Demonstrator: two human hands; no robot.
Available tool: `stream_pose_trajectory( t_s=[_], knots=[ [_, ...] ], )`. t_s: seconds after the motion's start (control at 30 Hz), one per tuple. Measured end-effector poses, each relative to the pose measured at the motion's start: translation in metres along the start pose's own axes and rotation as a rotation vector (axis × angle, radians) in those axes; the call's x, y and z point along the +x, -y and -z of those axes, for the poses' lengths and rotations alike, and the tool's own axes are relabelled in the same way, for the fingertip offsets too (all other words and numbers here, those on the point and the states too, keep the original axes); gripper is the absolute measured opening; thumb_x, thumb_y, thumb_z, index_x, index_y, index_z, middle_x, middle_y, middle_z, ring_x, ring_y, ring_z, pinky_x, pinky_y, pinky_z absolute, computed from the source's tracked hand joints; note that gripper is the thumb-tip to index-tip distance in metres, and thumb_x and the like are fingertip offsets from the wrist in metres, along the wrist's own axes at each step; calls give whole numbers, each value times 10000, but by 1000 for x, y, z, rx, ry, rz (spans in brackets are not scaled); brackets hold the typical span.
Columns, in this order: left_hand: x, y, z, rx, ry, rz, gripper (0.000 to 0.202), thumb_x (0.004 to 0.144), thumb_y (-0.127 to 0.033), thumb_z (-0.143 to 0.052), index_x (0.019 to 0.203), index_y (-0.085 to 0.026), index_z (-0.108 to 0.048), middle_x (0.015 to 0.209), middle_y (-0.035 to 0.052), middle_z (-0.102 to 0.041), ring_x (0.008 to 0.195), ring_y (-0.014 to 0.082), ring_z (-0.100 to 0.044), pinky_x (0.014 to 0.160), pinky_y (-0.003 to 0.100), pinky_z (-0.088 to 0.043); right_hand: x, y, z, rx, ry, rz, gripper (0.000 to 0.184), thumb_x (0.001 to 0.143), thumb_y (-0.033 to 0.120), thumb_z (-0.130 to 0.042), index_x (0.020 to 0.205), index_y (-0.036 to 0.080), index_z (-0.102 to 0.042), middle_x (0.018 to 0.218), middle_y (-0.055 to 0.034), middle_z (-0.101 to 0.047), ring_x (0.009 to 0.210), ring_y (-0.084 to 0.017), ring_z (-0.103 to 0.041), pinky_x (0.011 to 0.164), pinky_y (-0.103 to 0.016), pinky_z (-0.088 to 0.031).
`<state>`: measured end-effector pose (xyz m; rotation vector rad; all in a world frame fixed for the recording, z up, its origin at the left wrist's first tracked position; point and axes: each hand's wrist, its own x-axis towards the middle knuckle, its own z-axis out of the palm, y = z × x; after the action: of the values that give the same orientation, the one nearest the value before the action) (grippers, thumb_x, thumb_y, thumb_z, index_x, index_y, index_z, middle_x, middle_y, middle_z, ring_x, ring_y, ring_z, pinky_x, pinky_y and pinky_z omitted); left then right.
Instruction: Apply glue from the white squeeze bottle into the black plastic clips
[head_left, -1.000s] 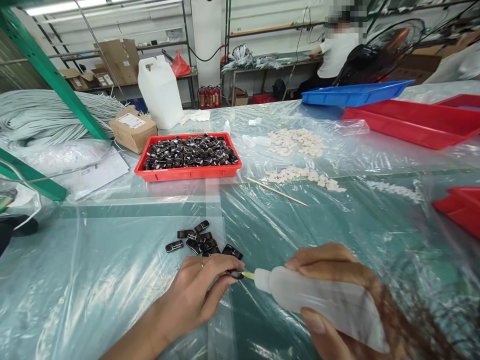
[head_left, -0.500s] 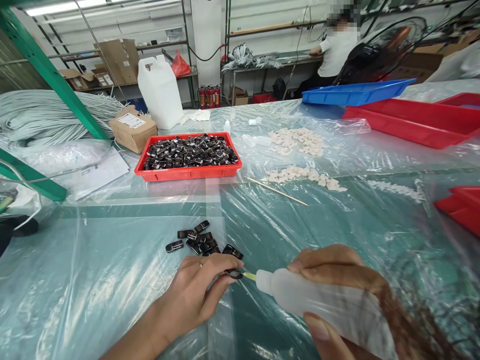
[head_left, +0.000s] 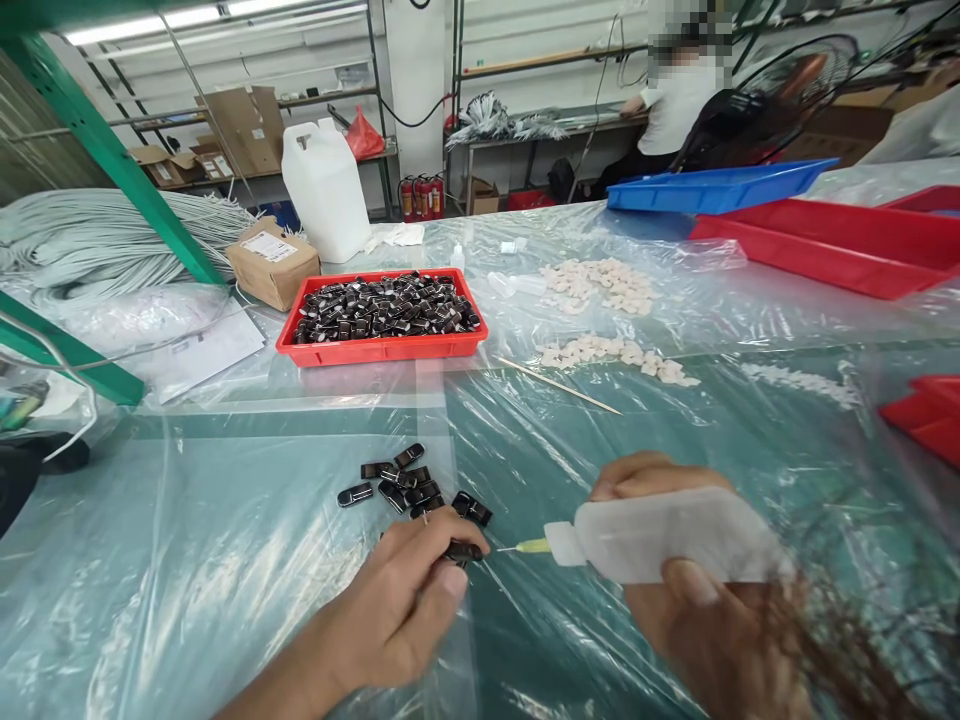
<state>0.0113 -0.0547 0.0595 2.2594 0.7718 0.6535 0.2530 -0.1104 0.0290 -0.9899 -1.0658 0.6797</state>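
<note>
My left hand [head_left: 405, 600] pinches a small black piece [head_left: 463, 551] between thumb and fingers, low over the plastic-covered table. My right hand [head_left: 705, 610] grips a white squeeze bottle [head_left: 667, 535] lying sideways. Its thin yellow nozzle tip [head_left: 525, 546] points left and stops a short gap away from the black piece. Just beyond my left fingers lies a small heap of loose black pieces [head_left: 409, 483].
A red tray [head_left: 382, 347] full of black pieces stands further back, with a cardboard box [head_left: 271, 262] and white jug [head_left: 324, 190] behind. Cream pieces [head_left: 611, 352], a thin stick [head_left: 555, 383], red trays [head_left: 817, 255] and a blue tray [head_left: 712, 187] lie right. A person sits far back.
The bottle's tip has drawn back to the right, away from the black piece it was touching. The bottle has levelled out. My left hand keeps hold of the piece.
</note>
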Motion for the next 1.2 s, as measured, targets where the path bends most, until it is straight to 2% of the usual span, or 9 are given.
stream_pose_trajectory(
  t_s=[0.1, 0.17, 0.27, 0.43, 0.6, 0.8, 0.9, 1.2],
  knots=[
    [4, 9, -6, -100, -65, -11, 310, 1094, -346, -321, 1230, -290, -594, 858, 45, -633, 721, 200, -648, 694, 316, -565, 2, -1, -2, -11, -14, 14, 186, 956, 507, -772, 1084, 391, -840, 1003, -60, -662, 901, -242, -593, 555, -271, -481],
    [7, 17, -10, -110, -133, -12, 235, 1068, -346, -438, 1228, -294, -602, 914, 47, -646, 713, 181, -658, 640, 285, -575, 4, 0, -4, -26, -10, 44, 174, 957, 485, -777, 1086, 388, -840, 995, -55, -666, 913, -237, -595, 589, -266, -499],
    [9, 25, -14, -145, -224, 11, 149, 1014, -272, -573, 1157, -284, -616, 972, 35, -673, 715, 151, -682, 640, 249, -602, 5, 3, -6, -30, -6, 71, 161, 956, 471, -791, 1083, 383, -837, 981, -50, -668, 914, -231, -601, 618, -264, -505],
    [11, 23, -14, -188, -318, -61, 118, 972, -193, -644, 1077, -247, -640, 962, 11, -721, 810, 142, -718, 658, 216, -617, 5, 3, -7, -34, 13, 66, 168, 972, 467, -780, 1101, 373, -835, 1005, -59, -687, 885, -222, -614, 604, -263, -477],
    [12, 19, -16, -124, -389, -152, 115, 955, -176, -680, 1053, -227, -650, 966, 7, -754, 842, 141, -743, 720, 207, -611, 3, 6, -9, -120, 42, 168, 196, 962, 500, -808, 1103, 364, -809, 925, -56, -700, 893, -244, -637, 617, -283, -491],
    [9, 15, -16, -119, -382, -122, 139, 943, -147, -686, 1040, -231, -633, 971, 13, -738, 813, 142, -727, 687, 214, -599, 0, 13, -16, -211, 60, 226, 193, 988, 493, -774, 1136, 371, -759, 929, -65, -695, 852, -252, -659, 615, -309, -551],
    [8, 15, -16, -109, -363, -125, 147, 942, -133, -682, 1039, -228, -628, 976, 13, -731, 816, 137, -724, 686, 208, -592, -2, 15, -18, -249, 83, 263, 207, 996, 488, -756, 1170, 375, -740, 937, -76, -699, 827, -255, -660, 594, -312, -544],
    [8, 14, -17, -93, -380, -144, 126, 947, -192, -699, 1028, -240, -616, 927, 4, -741, 780, 147, -737, 651, 220, -596, -4, 19, -18, -299, 86, 250, 182, 1008, 464, -723, 1171, 384, -731, 975, -90, -713, 806, -265, -680, 595, -337, -576]
  ],
)
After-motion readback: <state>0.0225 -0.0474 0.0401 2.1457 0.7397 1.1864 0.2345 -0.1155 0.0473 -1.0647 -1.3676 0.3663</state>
